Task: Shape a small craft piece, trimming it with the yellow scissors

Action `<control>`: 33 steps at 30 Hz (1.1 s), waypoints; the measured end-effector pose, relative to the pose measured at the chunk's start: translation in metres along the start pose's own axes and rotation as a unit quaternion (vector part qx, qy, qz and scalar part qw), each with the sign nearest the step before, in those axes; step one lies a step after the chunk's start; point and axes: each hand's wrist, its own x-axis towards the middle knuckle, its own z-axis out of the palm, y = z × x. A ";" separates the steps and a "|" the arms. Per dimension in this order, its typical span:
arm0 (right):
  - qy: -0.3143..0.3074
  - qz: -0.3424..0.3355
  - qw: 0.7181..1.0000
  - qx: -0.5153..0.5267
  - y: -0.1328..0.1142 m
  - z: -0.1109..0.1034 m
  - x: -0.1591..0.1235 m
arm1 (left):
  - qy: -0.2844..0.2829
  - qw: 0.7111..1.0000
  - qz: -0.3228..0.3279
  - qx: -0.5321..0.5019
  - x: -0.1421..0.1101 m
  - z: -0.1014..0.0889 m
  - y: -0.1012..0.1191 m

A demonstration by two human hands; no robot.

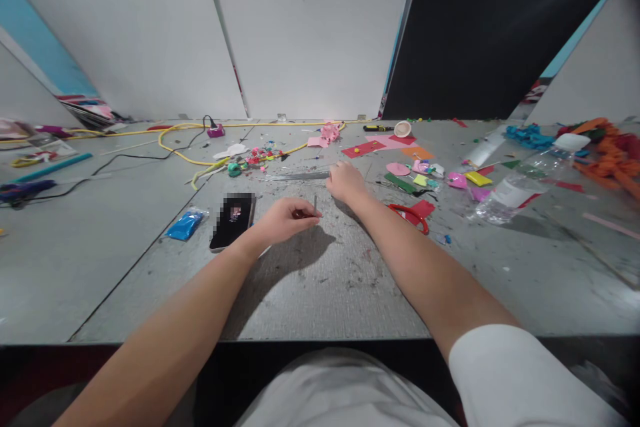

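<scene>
A: Left hand [293, 219]: how set?

B: Thumb and fingertips together, pinched on a thin grey stick [315, 203]. Well in from the front edge of the tabletop [330, 287], near the middle of its width.

A: And the right hand [346, 181]?

B: Nearer the back edge than the left. Fingers curled at the right-hand end of a silvery bundle [300, 176] of thin strips, lying roughly parallel to the back edge. Cannot tell whether clamped on or only touching.

A: Close by?

B: From left hand toward left edge: phone [234, 221], face up, then a blue packet [187, 224]. From right forearm toward right edge: red looped handle [425, 225] against red paper [420, 211].

A: Farther out?

B: Between bundle and back edge: coloured scraps [257, 157] and crumpled pink paper [330, 132]. Left of centre, by the back edge: pink plug block [216, 131] on a black cord. Toward right edge: clear bottle [520, 190], white cap on. Near back right corner: orange heap [603, 155].
</scene>
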 end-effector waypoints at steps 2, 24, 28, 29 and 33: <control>0.008 0.014 0.999 0.030 0.001 -0.005 0.002 | 0.001 1.000 0.000 -0.001 0.000 0.000 0.000; -0.053 0.018 0.887 0.458 0.013 -0.036 0.009 | 0.004 1.000 -0.018 -0.004 0.000 -0.001 0.002; -0.243 -0.060 0.836 0.489 0.005 -0.064 -0.006 | 0.009 1.000 -0.022 -0.001 -0.001 -0.001 0.001; -0.277 -0.076 0.828 0.482 0.003 -0.071 -0.011 | 0.011 1.000 -0.024 -0.002 -0.001 -0.001 0.001; -0.331 -0.119 0.831 0.430 -0.007 -0.086 -0.023 | 0.011 1.000 -0.022 -0.006 -0.002 -0.001 0.002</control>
